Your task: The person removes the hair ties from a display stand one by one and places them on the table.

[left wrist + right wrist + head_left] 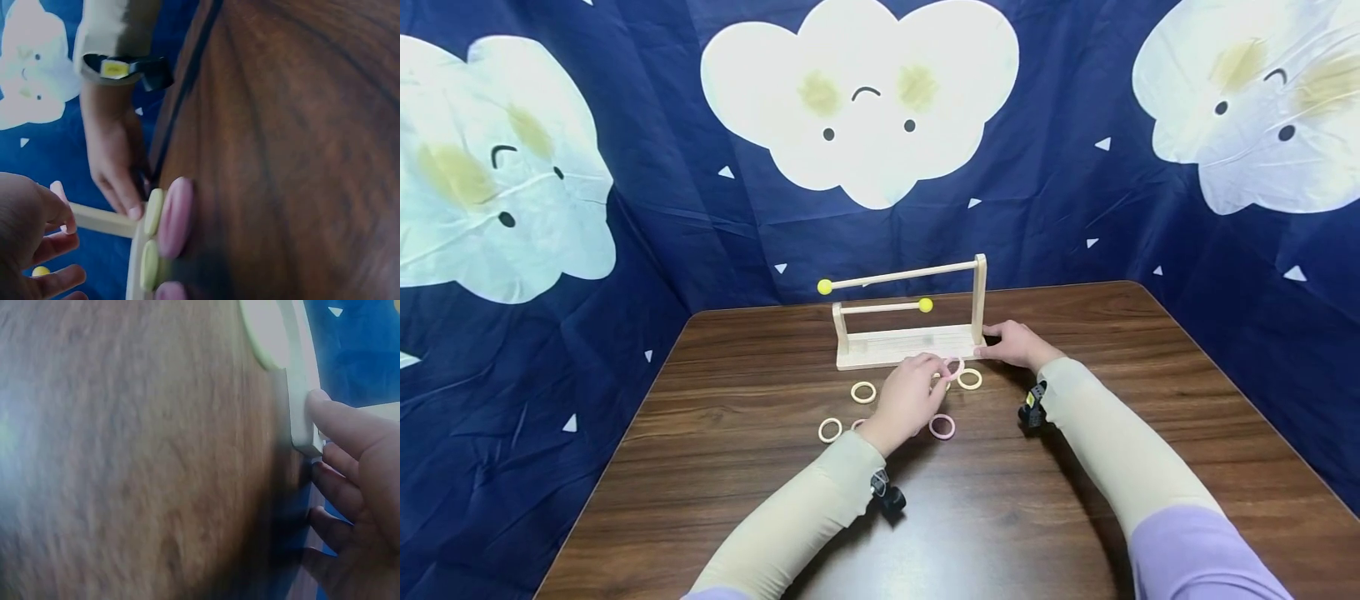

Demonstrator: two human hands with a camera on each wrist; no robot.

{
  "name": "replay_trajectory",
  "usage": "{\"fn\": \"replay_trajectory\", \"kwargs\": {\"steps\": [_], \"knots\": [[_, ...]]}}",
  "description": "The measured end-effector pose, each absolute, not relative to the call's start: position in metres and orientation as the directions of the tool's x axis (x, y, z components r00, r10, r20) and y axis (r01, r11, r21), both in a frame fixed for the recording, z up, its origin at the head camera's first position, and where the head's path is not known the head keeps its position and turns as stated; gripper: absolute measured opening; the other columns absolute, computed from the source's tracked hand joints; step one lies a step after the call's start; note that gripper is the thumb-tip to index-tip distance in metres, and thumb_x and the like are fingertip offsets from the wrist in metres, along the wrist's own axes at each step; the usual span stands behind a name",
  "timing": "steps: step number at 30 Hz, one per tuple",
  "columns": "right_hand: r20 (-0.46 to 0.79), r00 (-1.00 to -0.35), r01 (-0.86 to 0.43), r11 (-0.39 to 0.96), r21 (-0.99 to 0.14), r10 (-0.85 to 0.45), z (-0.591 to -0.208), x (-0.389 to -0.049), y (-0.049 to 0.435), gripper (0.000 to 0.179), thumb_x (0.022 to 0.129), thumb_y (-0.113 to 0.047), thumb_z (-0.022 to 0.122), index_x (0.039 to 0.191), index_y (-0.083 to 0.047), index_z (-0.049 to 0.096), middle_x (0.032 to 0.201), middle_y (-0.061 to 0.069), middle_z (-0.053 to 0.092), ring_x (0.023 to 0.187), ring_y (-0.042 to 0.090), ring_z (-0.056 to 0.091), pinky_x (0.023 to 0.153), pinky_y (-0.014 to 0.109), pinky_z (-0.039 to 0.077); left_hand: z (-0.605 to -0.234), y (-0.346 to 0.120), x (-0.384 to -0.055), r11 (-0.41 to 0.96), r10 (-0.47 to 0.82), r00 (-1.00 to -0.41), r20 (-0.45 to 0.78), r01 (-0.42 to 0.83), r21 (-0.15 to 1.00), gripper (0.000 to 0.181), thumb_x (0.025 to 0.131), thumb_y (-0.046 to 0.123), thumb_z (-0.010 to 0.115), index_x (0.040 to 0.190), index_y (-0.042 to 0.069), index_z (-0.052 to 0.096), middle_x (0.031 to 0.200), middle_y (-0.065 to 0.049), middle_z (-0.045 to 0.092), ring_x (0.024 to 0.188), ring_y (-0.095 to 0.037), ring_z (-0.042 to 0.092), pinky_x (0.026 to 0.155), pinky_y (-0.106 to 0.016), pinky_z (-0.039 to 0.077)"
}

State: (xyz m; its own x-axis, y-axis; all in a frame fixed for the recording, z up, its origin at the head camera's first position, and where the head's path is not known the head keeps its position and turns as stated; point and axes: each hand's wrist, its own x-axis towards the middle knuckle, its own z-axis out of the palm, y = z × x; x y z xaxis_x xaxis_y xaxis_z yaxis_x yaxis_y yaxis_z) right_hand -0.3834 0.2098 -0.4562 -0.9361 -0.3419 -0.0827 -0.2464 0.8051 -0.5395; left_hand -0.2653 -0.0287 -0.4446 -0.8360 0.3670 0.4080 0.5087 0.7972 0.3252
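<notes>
My left hand (907, 398) pinches a pink ring (962, 366) between thumb and fingers, raised just in front of the wooden stand. In the left wrist view this pink ring (61, 195) shows at the fingertips. My right hand (1017, 344) grips the right end of the stand's base (895, 344); the right wrist view shows its thumb on the base edge (301, 419). Two horizontal rods, an upper one (902, 274) and a lower one (880, 308), reach out from the stand's posts, each tipped with a yellow ball. No ring hangs on either rod.
Several rings lie on the wooden table (737, 467) before the stand: a yellow ring (981, 380), another yellow ring (853, 393), a cream ring (821, 432) and a pink ring (931, 428). Others are partly hidden by my left hand. A blue cloud-print curtain (662, 208) surrounds the table.
</notes>
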Motion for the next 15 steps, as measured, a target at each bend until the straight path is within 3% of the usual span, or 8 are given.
{"fn": "replay_trajectory", "kwargs": {"steps": [8, 15], "knots": [[-0.122, -0.930, -0.241, 0.826, -0.509, -0.346, -0.453, -0.387, 0.211, 0.067, 0.093, -0.035, 0.073, 0.146, -0.002, 0.050, 0.145, 0.022, 0.052, 0.135, 0.041, 0.047, 0.113, 0.052, 0.036, -0.453, -0.011, -0.262, 0.800, 0.459, -0.806, 0.373, 0.558, 0.222, 0.009, 0.097, 0.024, 0.068, 0.097, 0.017, 0.073, 0.117, 0.002, 0.071, 0.106, -0.021, 0.066, 0.090, -0.034, 0.053], [-0.146, -0.921, -0.249, 0.835, -0.491, -0.360, -0.453, -0.392, 0.212, 0.069, 0.093, -0.036, 0.074, 0.147, -0.002, 0.048, 0.145, 0.024, 0.051, 0.135, 0.042, 0.047, 0.114, 0.053, 0.034, -0.466, -0.001, -0.261, 0.807, 0.539, -0.777, 0.325, 0.587, 0.067, 0.010, 0.095, 0.028, 0.067, 0.097, 0.022, 0.075, 0.116, 0.006, 0.071, 0.102, -0.018, 0.064, 0.086, -0.032, 0.053]]}}
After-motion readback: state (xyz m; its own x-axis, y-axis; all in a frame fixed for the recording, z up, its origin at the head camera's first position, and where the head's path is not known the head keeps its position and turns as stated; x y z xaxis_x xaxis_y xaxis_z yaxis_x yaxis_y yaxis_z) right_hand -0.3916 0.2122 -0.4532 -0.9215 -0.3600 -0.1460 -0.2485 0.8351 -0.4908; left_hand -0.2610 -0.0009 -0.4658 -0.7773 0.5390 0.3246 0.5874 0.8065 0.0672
